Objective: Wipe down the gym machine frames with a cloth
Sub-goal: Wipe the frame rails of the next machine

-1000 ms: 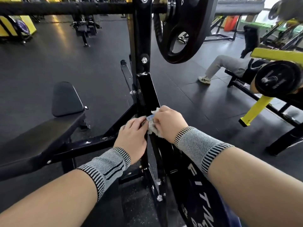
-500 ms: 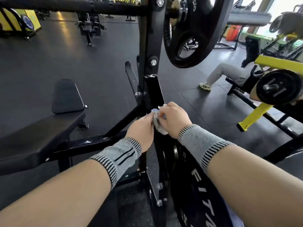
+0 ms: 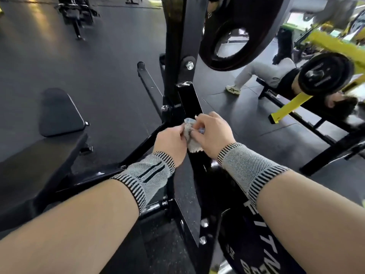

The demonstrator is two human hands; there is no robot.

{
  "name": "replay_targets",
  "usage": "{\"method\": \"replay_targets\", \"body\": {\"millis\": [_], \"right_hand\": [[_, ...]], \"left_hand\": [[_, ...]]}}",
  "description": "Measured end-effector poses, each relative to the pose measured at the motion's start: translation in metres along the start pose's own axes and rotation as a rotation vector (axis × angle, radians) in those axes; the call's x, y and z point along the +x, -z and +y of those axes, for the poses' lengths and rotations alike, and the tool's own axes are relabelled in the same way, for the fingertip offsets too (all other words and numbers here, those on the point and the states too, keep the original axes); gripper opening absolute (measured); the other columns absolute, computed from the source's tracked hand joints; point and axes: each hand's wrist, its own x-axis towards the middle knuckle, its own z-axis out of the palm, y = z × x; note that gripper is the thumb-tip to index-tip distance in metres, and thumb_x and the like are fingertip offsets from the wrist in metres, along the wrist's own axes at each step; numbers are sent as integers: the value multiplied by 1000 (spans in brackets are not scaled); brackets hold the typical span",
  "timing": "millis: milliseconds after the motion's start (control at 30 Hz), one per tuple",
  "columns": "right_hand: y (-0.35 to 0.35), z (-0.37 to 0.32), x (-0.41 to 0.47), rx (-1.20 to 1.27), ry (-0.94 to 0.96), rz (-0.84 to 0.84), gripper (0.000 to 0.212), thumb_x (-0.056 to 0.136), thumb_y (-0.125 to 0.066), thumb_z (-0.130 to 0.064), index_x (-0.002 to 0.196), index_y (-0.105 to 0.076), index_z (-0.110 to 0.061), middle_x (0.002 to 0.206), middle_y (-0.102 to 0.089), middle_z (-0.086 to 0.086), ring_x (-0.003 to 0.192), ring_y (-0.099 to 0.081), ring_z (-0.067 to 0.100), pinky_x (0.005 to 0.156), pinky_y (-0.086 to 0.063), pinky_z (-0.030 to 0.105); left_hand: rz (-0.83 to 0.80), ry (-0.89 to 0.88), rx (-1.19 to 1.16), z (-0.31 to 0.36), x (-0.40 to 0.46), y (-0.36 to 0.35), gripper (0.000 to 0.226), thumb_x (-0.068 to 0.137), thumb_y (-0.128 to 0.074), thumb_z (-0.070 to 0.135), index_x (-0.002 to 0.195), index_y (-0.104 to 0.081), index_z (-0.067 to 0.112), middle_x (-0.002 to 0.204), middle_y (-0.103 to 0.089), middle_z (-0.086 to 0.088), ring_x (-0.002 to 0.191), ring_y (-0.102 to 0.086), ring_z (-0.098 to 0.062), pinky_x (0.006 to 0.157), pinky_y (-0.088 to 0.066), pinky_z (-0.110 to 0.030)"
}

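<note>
A black steel machine frame (image 3: 188, 99) rises through the middle of the view, with a slanted post running down toward me. A small grey cloth (image 3: 191, 139) is bunched against that post. My left hand (image 3: 171, 143) grips the cloth from the left and my right hand (image 3: 212, 133) grips it from the right, fingers curled over its top. Both wrists wear grey striped bands. Part of the cloth is hidden under my fingers.
A black padded bench (image 3: 35, 161) lies at the left. One weight plate (image 3: 239, 30) hangs above right, another (image 3: 262, 252) stands by my right forearm. A person (image 3: 264, 72) lies on a yellow machine (image 3: 335, 48) at the right. Dark rubber floor (image 3: 98, 72) surrounds the frame.
My view has moved closer to the frame and tilted down. Both hands have stayed on the cloth against the slanted post, shifting slightly up along it.
</note>
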Motion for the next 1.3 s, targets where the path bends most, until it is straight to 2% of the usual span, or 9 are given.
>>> {"method": "replay_targets", "body": {"millis": [167,267,367,467,567,800,1000,1200,1300], "right_hand": [[3,18,-56,3,-73,-90,15,80,-71,-29,74,-61,-20,79,-50,-5,76,-55,20,70,-44,31],[21,16,-61,55,-122,-172,23,77,-73,-25,62,-57,-32,70,-55,-12,70,-53,9,70,-39,26],[36,4,-61,239,-173,-16,23,79,-73,-24,63,-62,-36,75,-61,-14,69,-53,3,72,-42,22],[37,-10,-62,463,-233,92,18,83,-70,-21,67,-67,-28,70,-64,-11,69,-57,6,72,-46,22],[27,-22,-64,501,-282,110,17,87,-65,-22,70,-65,-23,65,-60,-11,62,-52,7,64,-45,25],[24,-42,-69,623,-329,55,23,80,-71,-19,61,-59,-22,64,-55,-5,63,-49,14,60,-43,31],[17,-74,-70,824,-360,-143,22,87,-63,-9,107,-63,-19,105,-67,-7,62,-59,13,57,-46,21],[1,-96,-63,514,-329,128,18,96,-50,-25,95,-67,-22,73,-66,-6,53,-56,10,62,-54,31],[-8,-98,-58,573,-388,100,29,93,-48,-12,117,-62,-20,82,-66,-4,66,-61,15,70,-57,39]], "left_hand": [[-276,-127,-165,-18,-37,-2,34,94,-57,22,128,-62,21,104,-72,3,92,-66,-12,85,-51,-25],[-285,-153,-274,-23,-41,9,24,88,-66,25,112,-69,21,84,-66,13,75,-61,-2,77,-51,-19],[-228,-23,-439,-26,-33,36,7,87,-68,23,83,-65,19,68,-56,11,62,-50,-4,62,-43,-14],[-220,143,-685,-34,-23,59,13,85,-62,20,72,-57,20,70,-54,2,69,-49,-14,72,-46,-33],[-255,209,-838,-36,-19,70,7,86,-58,18,80,-59,18,81,-62,-6,79,-58,-22,83,-52,-49],[-295,271,-914,-33,-19,85,34,98,-52,33,83,-61,4,71,-64,-7,62,-63,-18,57,-50,-26],[-461,398,-848,-27,-19,106,54,90,-54,55,86,-71,4,84,-73,-16,82,-69,-31,87,-54,-43],[-397,442,-1043,-25,-25,117,52,93,-52,51,96,-69,3,90,-74,-14,87,-72,-29,88,-55,-43],[-446,462,-1171,-25,-32,118,48,95,-51,47,107,-67,3,100,-73,-15,95,-71,-28,90,-53,-40]]}}
